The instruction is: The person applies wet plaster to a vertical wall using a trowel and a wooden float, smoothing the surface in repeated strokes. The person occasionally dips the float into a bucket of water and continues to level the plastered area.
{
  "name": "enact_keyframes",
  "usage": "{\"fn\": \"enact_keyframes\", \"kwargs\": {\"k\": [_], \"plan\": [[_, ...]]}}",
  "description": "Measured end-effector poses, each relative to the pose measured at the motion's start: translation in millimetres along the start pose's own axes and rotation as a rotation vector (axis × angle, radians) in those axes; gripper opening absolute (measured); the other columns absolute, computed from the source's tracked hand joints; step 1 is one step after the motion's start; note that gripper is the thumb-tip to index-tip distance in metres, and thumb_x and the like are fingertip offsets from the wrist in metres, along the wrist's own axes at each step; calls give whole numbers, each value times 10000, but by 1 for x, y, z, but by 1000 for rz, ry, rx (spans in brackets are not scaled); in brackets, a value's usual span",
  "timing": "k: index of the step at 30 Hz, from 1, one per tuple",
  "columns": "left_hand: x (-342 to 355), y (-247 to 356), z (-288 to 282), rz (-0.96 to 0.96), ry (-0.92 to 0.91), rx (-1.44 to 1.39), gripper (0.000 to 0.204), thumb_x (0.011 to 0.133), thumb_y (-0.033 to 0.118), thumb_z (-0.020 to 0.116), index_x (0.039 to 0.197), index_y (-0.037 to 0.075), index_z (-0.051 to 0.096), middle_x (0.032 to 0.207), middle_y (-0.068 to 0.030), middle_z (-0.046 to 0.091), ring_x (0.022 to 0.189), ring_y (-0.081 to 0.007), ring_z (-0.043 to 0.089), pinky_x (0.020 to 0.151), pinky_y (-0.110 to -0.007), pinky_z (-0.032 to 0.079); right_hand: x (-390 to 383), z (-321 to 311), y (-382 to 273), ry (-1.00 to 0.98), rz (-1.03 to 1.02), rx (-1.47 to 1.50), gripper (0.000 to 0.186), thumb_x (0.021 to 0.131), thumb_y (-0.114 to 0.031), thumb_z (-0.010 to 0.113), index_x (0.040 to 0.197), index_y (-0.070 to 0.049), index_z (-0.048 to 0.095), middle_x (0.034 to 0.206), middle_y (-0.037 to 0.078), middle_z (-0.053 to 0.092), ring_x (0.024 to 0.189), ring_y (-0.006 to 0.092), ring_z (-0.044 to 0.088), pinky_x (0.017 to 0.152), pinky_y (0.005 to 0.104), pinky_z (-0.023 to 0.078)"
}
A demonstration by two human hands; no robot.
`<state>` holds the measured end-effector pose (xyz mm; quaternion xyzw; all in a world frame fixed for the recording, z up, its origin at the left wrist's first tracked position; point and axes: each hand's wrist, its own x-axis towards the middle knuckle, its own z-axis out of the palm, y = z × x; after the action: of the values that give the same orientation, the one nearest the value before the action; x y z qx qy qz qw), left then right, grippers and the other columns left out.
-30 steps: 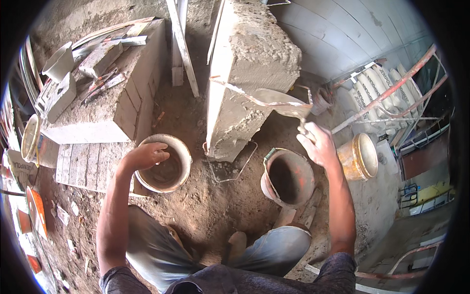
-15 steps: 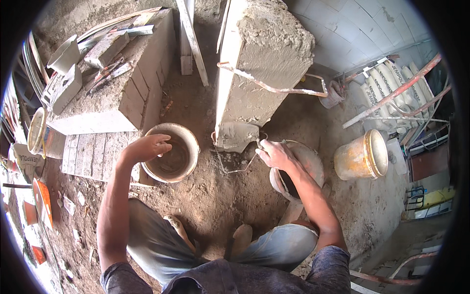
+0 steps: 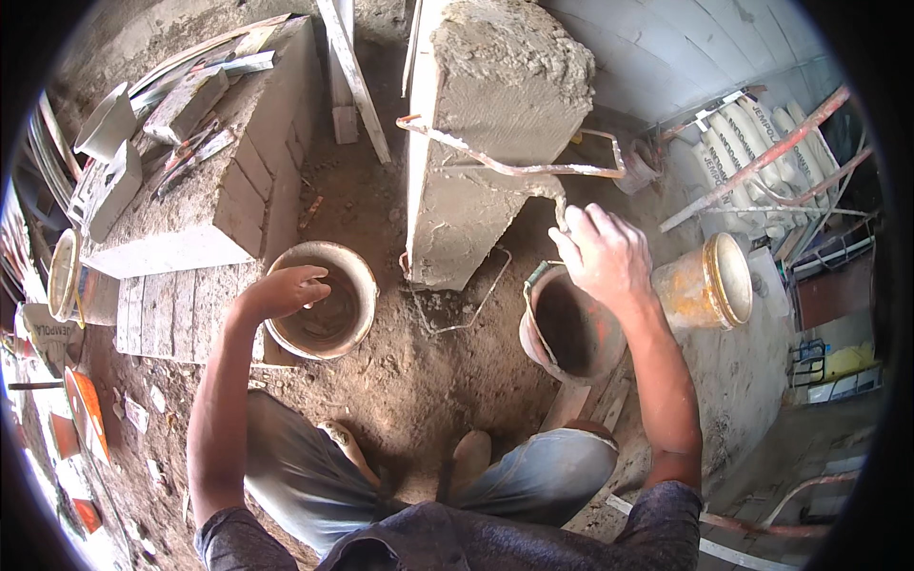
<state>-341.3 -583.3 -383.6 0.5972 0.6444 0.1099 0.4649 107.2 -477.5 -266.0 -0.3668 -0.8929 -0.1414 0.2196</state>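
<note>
My right hand point(image 3: 602, 255) grips a mortar-covered trowel point(image 3: 524, 187) by its handle, with the blade against the side of a rough plastered column point(image 3: 476, 228). Thin bent metal clamps point(image 3: 505, 168) cross the column's middle and lie at its foot. My left hand point(image 3: 299, 293) hovers at a mortar-stained bucket point(image 3: 352, 338), its fingers loosely bent and apart. A second bucket point(image 3: 562, 324), reddish and grimy with a dark inside, stands just below my right hand.
A block stack point(image 3: 195, 244) with offcuts and tools fills the left. A yellow-stained bucket point(image 3: 695, 285) stands at right, before white sacks point(image 3: 743, 162) and rusty metal frames point(image 3: 781, 171). Boards point(image 3: 352, 76) lean behind. Debris litters the dirt floor point(image 3: 400, 400) around my feet.
My right hand and trowel went down to the column's lower part half a second ago, then rose again and rightward. My left hand has stayed at the bucket.
</note>
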Motion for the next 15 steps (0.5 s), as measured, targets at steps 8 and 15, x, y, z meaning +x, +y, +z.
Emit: {"fn": "enact_keyframes", "kwargs": {"k": [8, 15], "plan": [[-9, -4, -4, 16, 43, 14, 610, 1001, 391, 626, 1453, 2, 500, 1212, -198, 702, 1040, -249, 696, 928, -359, 523, -40, 33, 35, 222, 193, 483, 132, 962, -112, 649, 1026, 2, 637, 793, 162, 652, 659, 318, 652, 611, 400, 518], [-7, -8, -5, -43, 51, 6, 605, 999, 401, 623, 1451, 15, 508, 1250, -195, 691, 1055, -241, 693, 939, -365, 517, -48, 105, 2, -51, 182, 633, 143, 963, -162, 663, 984, -39, 595, 791, 174, 660, 663, 317, 686, 590, 411, 529]]}}
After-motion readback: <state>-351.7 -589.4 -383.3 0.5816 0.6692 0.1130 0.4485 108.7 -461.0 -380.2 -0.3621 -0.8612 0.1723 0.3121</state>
